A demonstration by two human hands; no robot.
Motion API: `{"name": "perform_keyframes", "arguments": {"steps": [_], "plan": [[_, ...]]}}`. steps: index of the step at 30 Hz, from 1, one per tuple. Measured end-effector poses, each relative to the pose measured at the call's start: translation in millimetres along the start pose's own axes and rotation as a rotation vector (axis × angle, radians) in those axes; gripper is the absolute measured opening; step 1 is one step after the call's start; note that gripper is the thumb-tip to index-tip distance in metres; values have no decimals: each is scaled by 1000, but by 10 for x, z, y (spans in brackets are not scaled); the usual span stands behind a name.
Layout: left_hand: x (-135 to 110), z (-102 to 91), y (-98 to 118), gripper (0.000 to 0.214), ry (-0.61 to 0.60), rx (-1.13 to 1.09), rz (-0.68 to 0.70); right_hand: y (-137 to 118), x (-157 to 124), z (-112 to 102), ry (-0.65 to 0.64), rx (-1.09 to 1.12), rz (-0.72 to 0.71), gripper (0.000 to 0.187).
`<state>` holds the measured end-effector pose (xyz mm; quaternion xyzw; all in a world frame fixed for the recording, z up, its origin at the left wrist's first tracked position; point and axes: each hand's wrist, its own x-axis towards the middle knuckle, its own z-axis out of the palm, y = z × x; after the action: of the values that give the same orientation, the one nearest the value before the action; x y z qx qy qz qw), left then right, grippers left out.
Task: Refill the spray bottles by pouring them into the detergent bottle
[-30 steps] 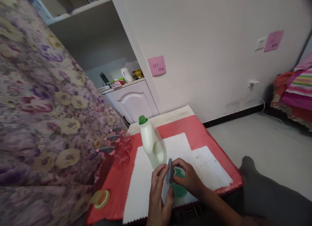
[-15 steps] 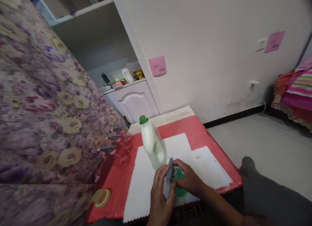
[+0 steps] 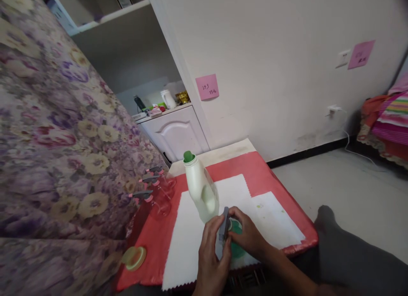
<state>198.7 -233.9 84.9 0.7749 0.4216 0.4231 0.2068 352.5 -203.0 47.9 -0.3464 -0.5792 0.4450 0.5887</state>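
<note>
A spray bottle (image 3: 237,240) with green liquid stands at the near edge of the white cloth, partly behind my fingers. My left hand (image 3: 212,255) is closed on its grey trigger head (image 3: 224,223), thumb and fingers on either side. Around the neck, just under that head, the fingers of my right hand (image 3: 247,234) are pinched. Close beyond my hands stands a pale green jug (image 3: 202,189), upright, with a green spout in its uncapped mouth.
Several clear spray bottles (image 3: 157,202) with grey and pink heads line the table's left side. A shallow yellowish container (image 3: 134,258) lies at the near left corner. White cloths (image 3: 185,249) cover part of the red tabletop (image 3: 264,172). A floral curtain (image 3: 57,160) hangs at left.
Both hands keep their hold on the spray bottle, with hardly any movement. The whole view has shifted very slightly.
</note>
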Motion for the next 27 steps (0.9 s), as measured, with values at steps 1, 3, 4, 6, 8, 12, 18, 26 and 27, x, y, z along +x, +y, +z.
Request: {"name": "perform_keyframes", "arguments": {"steps": [1,3,4,6,8,12,18,26,27], "plan": [[2,-1,3,42,-1,3,6,-11,0,-5,-16,-8,-9,24],[6,-6,16,42,-3,5,12,-43,4,-34,-99,-17,-57,18],[7,-9,24,42,-5,6,13,-55,5,-49,-135,-15,-84,18],[6,-12,40,42,-9,10,12,-57,4,-58,-146,-2,-99,24],[5,-10,50,42,-8,11,9,-31,1,-34,-75,10,-58,30],[4,-7,36,41,-11,-4,2,-6,9,-5,-2,-8,-9,23],[-1,9,-23,42,-20,19,-14,-69,3,-83,-139,5,-92,27],[-9,10,-51,42,-21,30,-5,-30,-4,-67,-126,-18,-72,21],[-8,10,-49,42,-24,31,-8,-34,-3,-80,-147,-16,-86,22]]}}
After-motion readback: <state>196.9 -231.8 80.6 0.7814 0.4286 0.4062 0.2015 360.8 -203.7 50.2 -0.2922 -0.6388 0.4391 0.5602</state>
